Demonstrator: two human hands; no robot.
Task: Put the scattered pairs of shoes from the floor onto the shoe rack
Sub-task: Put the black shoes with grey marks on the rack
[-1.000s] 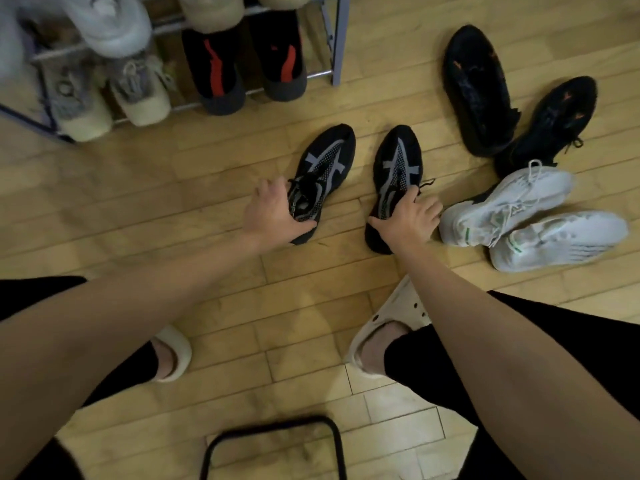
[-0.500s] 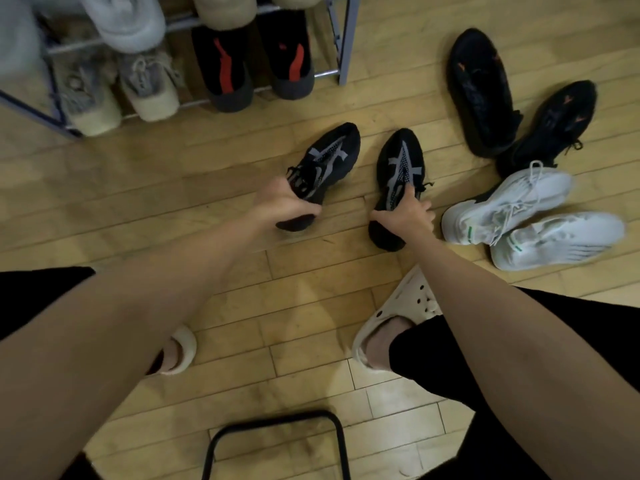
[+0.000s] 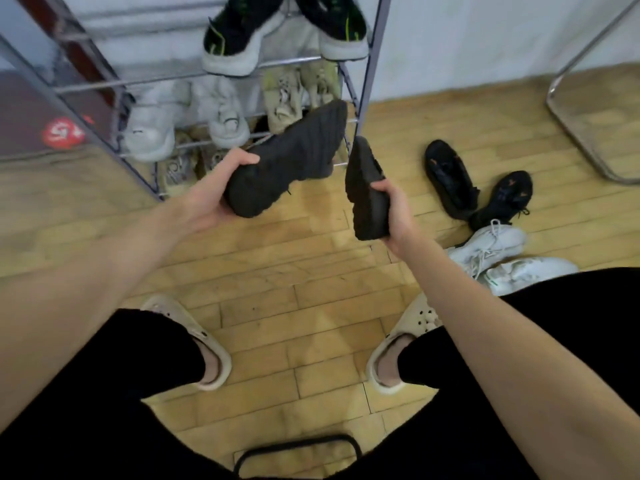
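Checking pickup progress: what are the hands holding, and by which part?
Each holds one black shoe by its heel end: left hand on the left shoe, right hand on the right shoe.

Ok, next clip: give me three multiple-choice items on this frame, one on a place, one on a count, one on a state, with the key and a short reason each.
1. Where is the white pair of sneakers?
A. on the rack's top shelf
B. on the floor by the person's right leg
C. in the left hand

2. How many shoes lie loose on the floor, not worn?
A. two
B. four
C. six

3. What is the right hand doing?
A. gripping a dark shoe
B. hanging empty
C. pressing flat on the floor

Key: 1 B, they lie on the boards at the right edge. 2 B, the black pair plus the white pair. 3 A, fingers curl round the right dark shoe, sole toward the camera.
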